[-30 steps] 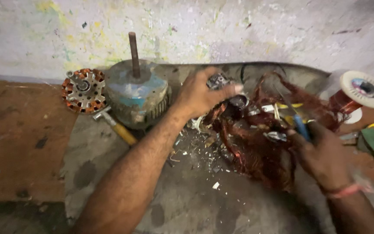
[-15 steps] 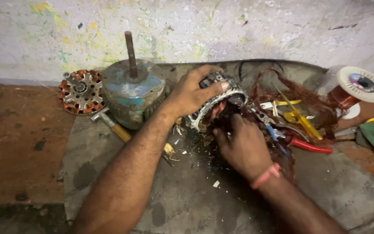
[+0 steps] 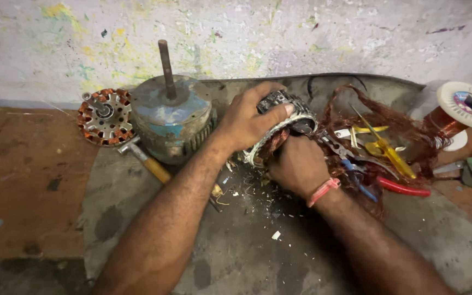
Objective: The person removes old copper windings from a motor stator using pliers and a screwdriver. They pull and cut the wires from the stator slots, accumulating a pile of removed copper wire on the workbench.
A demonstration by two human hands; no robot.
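My left hand [image 3: 249, 121] grips the top of a round metal motor stator [image 3: 286, 117] and holds it tilted on edge over a dark mat [image 3: 203, 240]. My right hand [image 3: 297, 165], with a pink band at the wrist, is closed right under the stator, around the copper winding wire [image 3: 273, 143] that comes out of its underside. A big tangle of loose copper wire [image 3: 389, 123] lies just right of both hands.
A blue-grey motor housing [image 3: 173, 117] with an upright shaft stands left of the hands, a wound stator [image 3: 105, 116] and a wooden-handled hammer [image 3: 146, 159] beside it. Yellow-handled cutters [image 3: 386, 150], red-handled pliers [image 3: 402, 188] and a copper wire spool [image 3: 462, 109] lie right. Scraps litter the mat.
My right hand came in from the wire tangle on the right to the underside of the stator and closed on its winding. My left hand kept its grip on the stator.
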